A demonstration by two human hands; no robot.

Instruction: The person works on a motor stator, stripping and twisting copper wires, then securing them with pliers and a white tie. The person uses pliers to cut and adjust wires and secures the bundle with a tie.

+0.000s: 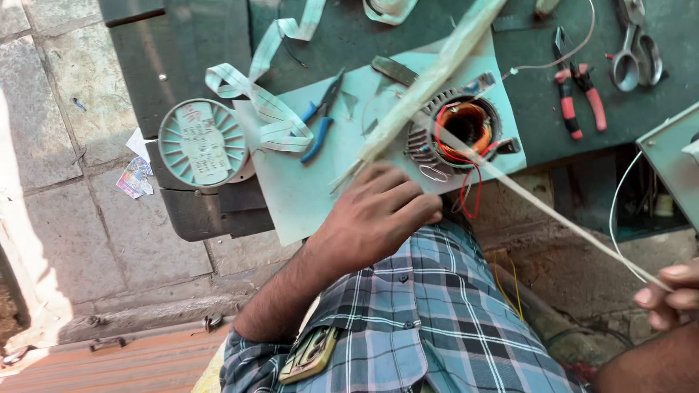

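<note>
While right hand (666, 295) pinches it, white strip (553, 215) slants up-left

Setting: an open-air repair workshop, apparently for motor rewinding. A dark green workbench (641, 109) is standing over stone paving (65, 182); a stator with copper windings (466, 125), red-handled pliers (579, 98), scissors (635, 52) and blue pliers (320, 116) are lying on it.
</note>
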